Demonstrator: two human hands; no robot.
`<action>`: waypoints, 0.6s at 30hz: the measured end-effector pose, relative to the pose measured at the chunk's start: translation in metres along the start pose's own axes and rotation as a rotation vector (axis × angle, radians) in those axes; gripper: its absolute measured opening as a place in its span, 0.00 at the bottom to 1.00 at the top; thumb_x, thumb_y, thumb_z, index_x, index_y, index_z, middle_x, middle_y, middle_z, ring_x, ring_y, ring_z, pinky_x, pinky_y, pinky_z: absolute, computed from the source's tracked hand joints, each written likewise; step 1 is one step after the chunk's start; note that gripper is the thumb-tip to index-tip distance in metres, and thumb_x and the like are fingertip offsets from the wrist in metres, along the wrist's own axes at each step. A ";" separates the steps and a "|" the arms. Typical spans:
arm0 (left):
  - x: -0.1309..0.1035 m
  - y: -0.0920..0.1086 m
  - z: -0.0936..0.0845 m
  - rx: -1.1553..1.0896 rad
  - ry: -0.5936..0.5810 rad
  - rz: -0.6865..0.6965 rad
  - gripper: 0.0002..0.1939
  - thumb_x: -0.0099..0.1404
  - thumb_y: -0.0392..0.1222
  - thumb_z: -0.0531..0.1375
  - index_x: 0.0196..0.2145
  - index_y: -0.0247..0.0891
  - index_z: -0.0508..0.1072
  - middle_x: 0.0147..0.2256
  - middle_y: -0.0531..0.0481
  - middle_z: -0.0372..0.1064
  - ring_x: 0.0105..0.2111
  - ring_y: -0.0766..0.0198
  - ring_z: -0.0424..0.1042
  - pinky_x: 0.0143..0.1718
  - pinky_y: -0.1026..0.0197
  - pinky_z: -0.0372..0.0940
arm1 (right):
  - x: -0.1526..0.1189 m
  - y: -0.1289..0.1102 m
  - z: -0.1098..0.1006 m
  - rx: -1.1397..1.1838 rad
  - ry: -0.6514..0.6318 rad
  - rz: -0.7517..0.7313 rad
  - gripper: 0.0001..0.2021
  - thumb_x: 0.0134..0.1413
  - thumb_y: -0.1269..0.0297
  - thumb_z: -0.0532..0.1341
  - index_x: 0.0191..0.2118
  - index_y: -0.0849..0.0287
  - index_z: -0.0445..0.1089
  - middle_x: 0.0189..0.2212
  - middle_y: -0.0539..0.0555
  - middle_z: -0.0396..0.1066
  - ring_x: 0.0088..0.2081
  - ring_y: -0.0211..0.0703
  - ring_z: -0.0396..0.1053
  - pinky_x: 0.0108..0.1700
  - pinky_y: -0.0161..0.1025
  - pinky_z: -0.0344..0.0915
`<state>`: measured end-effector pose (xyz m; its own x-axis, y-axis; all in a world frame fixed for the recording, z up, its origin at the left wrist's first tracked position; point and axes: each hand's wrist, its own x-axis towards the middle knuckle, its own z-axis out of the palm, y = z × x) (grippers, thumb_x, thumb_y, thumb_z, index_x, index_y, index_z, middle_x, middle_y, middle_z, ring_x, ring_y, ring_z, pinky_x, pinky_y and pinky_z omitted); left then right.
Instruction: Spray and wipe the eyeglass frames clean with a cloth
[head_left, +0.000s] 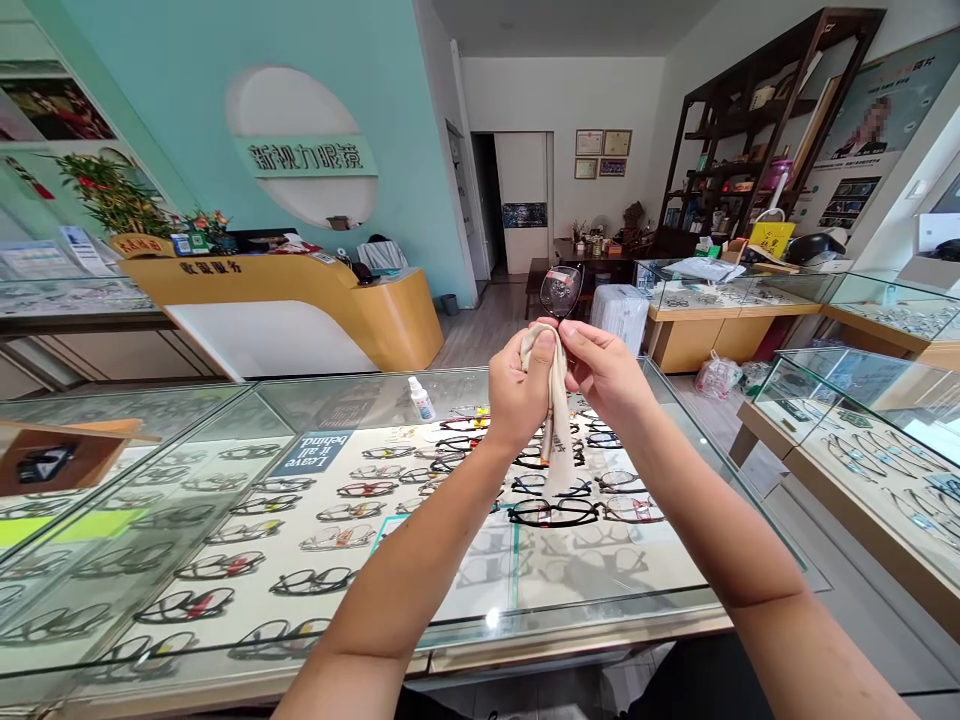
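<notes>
A pair of eyeglasses (561, 292) stands up on end above my hands, over the glass counter; one dark-rimmed lens with a small red-and-white sticker shows, and the rest is hidden by fingers and cloth. My left hand (520, 388) is closed round a cream cleaning cloth (558, 400), its thumb pressed against the fabric at the lower part of the glasses. The cloth's loose end hangs down below. With thumb and fingertips together, my right hand (611, 375) pinches the glasses just beneath the visible lens.
Below my hands is a glass display counter (465, 628) with rows of eyeglasses inside. On its far edge stands a small white spray bottle (421, 398). A wooden tray (64, 455) sits at the left. Another display case (862, 440) stands to the right, and a yellow reception desk (300, 300) behind.
</notes>
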<state>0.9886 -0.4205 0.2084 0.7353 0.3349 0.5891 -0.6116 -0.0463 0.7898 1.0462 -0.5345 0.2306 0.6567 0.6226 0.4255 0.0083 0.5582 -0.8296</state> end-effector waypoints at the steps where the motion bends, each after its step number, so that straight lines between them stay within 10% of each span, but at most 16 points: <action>1: 0.002 0.000 -0.003 -0.005 -0.024 -0.017 0.33 0.73 0.73 0.64 0.53 0.38 0.76 0.21 0.55 0.73 0.19 0.62 0.73 0.19 0.64 0.64 | 0.000 0.000 0.000 -0.008 0.002 -0.009 0.23 0.48 0.41 0.82 0.38 0.55 0.84 0.22 0.44 0.68 0.19 0.33 0.60 0.21 0.35 0.62; 9: 0.024 0.013 -0.037 -0.001 -0.372 -0.164 0.35 0.66 0.75 0.69 0.43 0.36 0.82 0.28 0.49 0.78 0.28 0.61 0.78 0.31 0.61 0.73 | 0.008 -0.004 -0.018 -0.012 0.105 -0.049 0.22 0.45 0.44 0.83 0.39 0.54 0.86 0.35 0.51 0.81 0.35 0.39 0.73 0.37 0.35 0.74; 18: 0.032 0.021 -0.059 -0.002 -0.225 -0.227 0.35 0.60 0.77 0.73 0.37 0.38 0.81 0.28 0.48 0.78 0.23 0.63 0.73 0.22 0.63 0.66 | 0.004 -0.013 -0.022 -0.170 0.021 -0.101 0.18 0.53 0.41 0.79 0.36 0.50 0.88 0.46 0.55 0.82 0.51 0.49 0.75 0.53 0.42 0.75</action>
<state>0.9819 -0.3552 0.2339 0.8993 0.1195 0.4207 -0.4246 0.0081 0.9053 1.0653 -0.5516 0.2354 0.6617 0.5552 0.5038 0.2012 0.5158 -0.8327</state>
